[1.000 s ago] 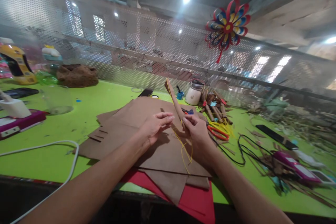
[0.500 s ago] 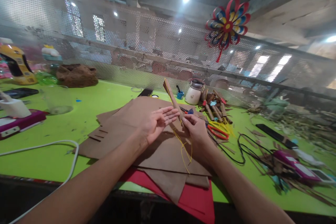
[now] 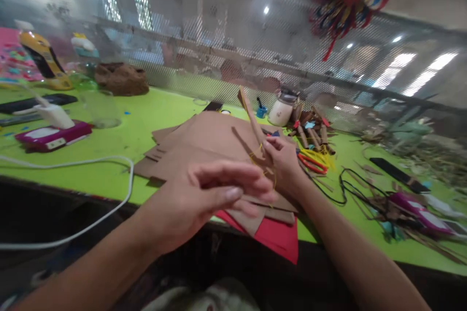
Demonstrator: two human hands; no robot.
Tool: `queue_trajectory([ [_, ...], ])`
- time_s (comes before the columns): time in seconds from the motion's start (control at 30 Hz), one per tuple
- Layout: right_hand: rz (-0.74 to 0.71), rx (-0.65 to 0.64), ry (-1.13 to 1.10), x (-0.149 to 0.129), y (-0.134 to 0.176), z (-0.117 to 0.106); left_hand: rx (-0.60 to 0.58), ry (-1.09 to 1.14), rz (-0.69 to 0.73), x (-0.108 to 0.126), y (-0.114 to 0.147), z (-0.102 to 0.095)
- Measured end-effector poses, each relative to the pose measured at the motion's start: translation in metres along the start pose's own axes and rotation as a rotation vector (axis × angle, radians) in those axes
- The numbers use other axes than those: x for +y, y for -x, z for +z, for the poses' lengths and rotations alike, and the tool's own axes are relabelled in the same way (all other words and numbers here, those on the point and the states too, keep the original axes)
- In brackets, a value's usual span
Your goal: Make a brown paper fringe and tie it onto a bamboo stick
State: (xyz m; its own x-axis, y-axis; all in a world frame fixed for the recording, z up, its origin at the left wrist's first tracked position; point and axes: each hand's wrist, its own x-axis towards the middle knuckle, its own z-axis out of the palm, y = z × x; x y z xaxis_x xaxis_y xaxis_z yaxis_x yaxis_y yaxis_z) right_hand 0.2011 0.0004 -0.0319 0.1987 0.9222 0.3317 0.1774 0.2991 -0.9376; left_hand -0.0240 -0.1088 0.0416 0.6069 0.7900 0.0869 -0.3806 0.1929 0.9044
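My right hand (image 3: pixel 286 158) pinches the lower end of a narrow rolled or folded brown paper piece (image 3: pixel 252 114), which tilts up and to the left. A thin yellow string (image 3: pixel 252 156) hangs from that end, its lower part mostly hidden behind my left fingers. Closer to the camera, my left hand (image 3: pixel 215 197) is slightly blurred, with its fingers bent and the thumb apart from them; nothing shows in it. Under both hands lie stacked brown paper sheets (image 3: pixel 207 133), with a red sheet (image 3: pixel 279 238) beneath them at the table's front edge.
Orange-handled scissors (image 3: pixel 313 163), yellow strings and finished paper rolls (image 3: pixel 314 136) lie to the right, by a white jar (image 3: pixel 282 107). Black cable (image 3: pixel 345 187) and paper scraps spread farther right. A purple power strip (image 3: pixel 54 135) and white cable (image 3: pixel 127 175) are left.
My left hand has moved away from the brown paper piece, down and toward the camera, its fingers bending more. The right hand keeps its pinch. The view has tilted down.
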Motion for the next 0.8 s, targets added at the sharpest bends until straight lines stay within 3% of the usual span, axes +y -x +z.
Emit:
queue_trajectory([
  [0.1,0.009,0.014,-0.038,0.002,0.000,-0.001,0.064,-0.278,-0.322,-0.015,0.051,-0.027],
  [0.13,0.015,0.012,-0.036,0.002,0.001,-0.001,0.142,-0.387,-0.359,-0.020,0.066,-0.039],
  [0.27,0.042,0.014,-0.017,0.004,0.003,-0.001,0.400,-0.880,-0.199,-0.039,0.104,-0.081],
  [0.37,0.027,0.018,0.000,0.007,0.003,0.000,0.423,-0.828,-0.143,-0.046,0.112,-0.089],
  [0.5,0.011,0.015,0.007,0.004,0.004,0.002,0.410,-0.769,-0.065,-0.043,0.102,-0.069],
  [0.6,0.016,-0.026,-0.019,-0.002,0.007,0.005,0.593,-0.763,0.124,-0.031,0.080,-0.050],
  [0.63,0.007,-0.036,-0.018,-0.004,0.008,0.006,0.598,-0.768,0.147,-0.025,0.069,-0.045],
  [0.73,-0.016,-0.068,-0.003,-0.008,0.010,0.010,0.506,-0.813,0.150,-0.006,0.027,-0.035],
  [0.8,-0.038,-0.075,0.011,-0.009,0.011,0.012,0.447,-0.679,0.172,0.003,-0.010,-0.034],
])
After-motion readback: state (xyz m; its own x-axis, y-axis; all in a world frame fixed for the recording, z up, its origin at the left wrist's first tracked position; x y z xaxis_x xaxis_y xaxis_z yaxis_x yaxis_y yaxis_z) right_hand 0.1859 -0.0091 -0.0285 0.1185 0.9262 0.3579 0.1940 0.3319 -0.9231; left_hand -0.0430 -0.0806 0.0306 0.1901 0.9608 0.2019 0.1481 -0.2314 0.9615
